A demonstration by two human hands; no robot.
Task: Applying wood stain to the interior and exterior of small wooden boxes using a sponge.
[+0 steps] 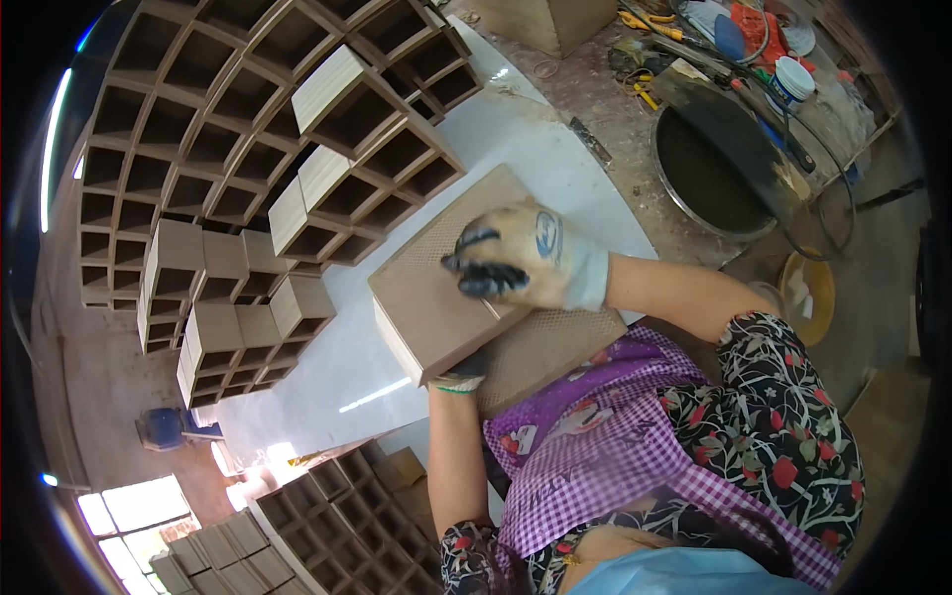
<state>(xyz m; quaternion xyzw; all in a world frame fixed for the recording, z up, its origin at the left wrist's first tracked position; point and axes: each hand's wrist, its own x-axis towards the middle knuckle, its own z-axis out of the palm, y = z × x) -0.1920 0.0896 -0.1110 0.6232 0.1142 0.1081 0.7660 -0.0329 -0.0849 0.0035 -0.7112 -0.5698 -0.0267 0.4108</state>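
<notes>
A brown wooden box (436, 297) with a textured flat face lies tilted on the white table (516, 139) in front of me. My right hand (526, 258), in a white glove with black fingertips, presses on the box's upper face, fingers curled on a small dark thing I cannot make out. My left hand (458, 377) is mostly hidden under the box's near corner and holds it from below; only the gloved edge shows. A second brown panel (555, 352) lies under the box, against my lap.
Stacks of open wooden cubby boxes (248, 149) fill the left and far side of the table, with more stacked boxes (327, 506) near the lower left. A large round black basin (719, 169) and a cluttered bench with tools (754, 50) stand to the right.
</notes>
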